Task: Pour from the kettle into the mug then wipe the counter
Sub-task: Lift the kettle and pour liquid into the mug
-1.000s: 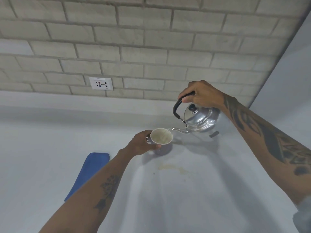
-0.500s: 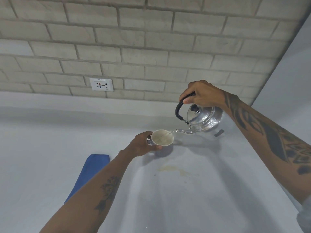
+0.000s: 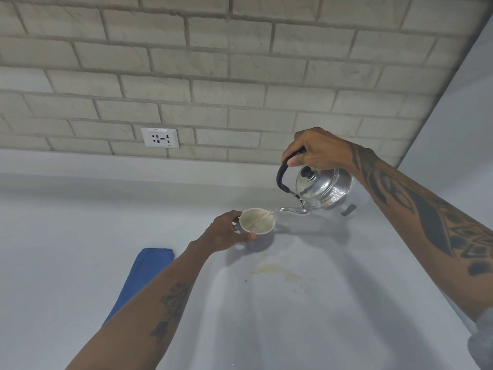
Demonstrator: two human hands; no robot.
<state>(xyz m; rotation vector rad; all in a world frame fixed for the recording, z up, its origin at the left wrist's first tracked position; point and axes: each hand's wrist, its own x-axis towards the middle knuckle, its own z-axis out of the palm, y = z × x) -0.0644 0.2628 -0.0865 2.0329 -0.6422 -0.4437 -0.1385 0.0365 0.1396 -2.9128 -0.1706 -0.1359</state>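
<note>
Water now runs from the kettle (image 3: 324, 189) into the mug (image 3: 257, 221), unlike a second ago. Right hand (image 3: 318, 149) grips its handle, spout pointing left. Left hand (image 3: 222, 232) wraps the mug, cloth (image 3: 138, 281) behind its wrist.

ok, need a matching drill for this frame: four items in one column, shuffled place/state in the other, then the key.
Items:
1. kettle
2. mug
3. blue cloth
4. brownish stain

Descriptions:
A. lying flat, partly behind the left forearm
B. on the counter, in front of the mug
C. tilted, held by the right hand
D. steadied by the left hand

Pairs: 1-C, 2-D, 3-A, 4-B
</note>
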